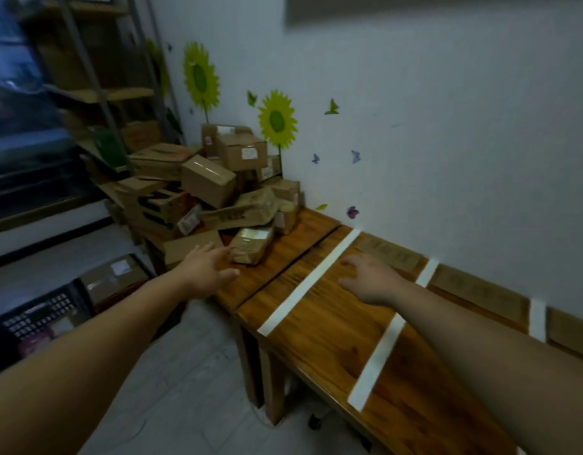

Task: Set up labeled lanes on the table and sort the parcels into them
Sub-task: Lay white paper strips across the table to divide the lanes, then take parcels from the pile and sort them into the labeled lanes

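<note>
A heap of brown cardboard parcels [211,182] fills the far left end of the wooden table [319,310]. Nearest to me lies a small crumpled paper-wrapped parcel [250,246]. My left hand [206,270] reaches toward it with spread fingers and holds nothing. My right hand [370,279] hovers open over the first lane, between two white tape strips [311,279] [387,339]. A third strip [537,318] lies further right. Brown cardboard label cards [390,254] stand along the wall at the head of each lane.
A black plastic crate [37,320] with parcels sits on the floor at the left. Metal shelving [96,77] with more boxes stands behind the heap. The white wall [447,142] with sunflower stickers runs along the table's far edge.
</note>
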